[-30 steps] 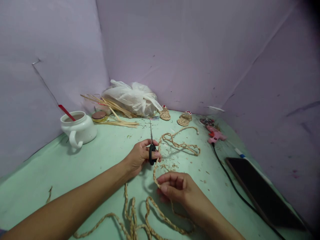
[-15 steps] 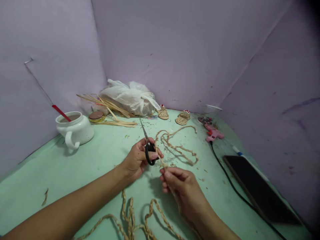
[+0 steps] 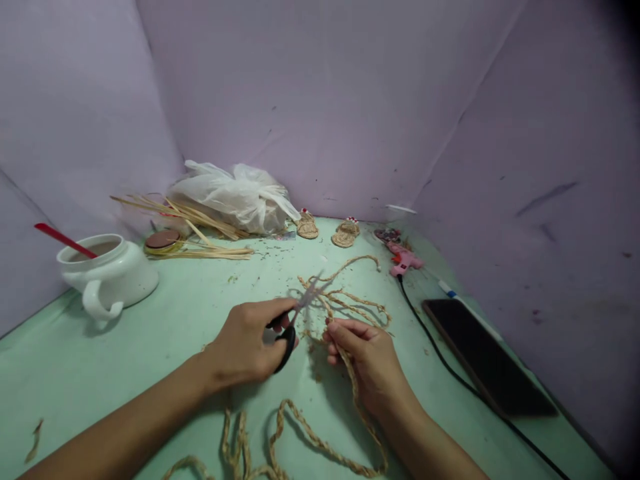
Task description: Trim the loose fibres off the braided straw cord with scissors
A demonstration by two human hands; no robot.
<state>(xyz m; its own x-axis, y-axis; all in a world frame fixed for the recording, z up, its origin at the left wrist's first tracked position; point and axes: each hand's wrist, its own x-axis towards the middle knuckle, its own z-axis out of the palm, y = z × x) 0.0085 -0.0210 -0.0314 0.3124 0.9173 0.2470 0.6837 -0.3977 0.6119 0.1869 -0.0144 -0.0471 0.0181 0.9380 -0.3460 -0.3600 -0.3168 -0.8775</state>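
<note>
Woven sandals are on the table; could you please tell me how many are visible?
2. One woven sandal sits beside the white plastic bag; the other woven sandal sits farther right, nearer the pink glue gun. The bag could hide more.

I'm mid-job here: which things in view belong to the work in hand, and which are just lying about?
In use:
black-handled metal scissors, in the left hand
braided tan cord, in the right hand

Apparently just lying about:
rounded white pot
white plastic bag
pale straw strips
small woven tan sandals
pink glue gun
flat black rectangular device
</note>
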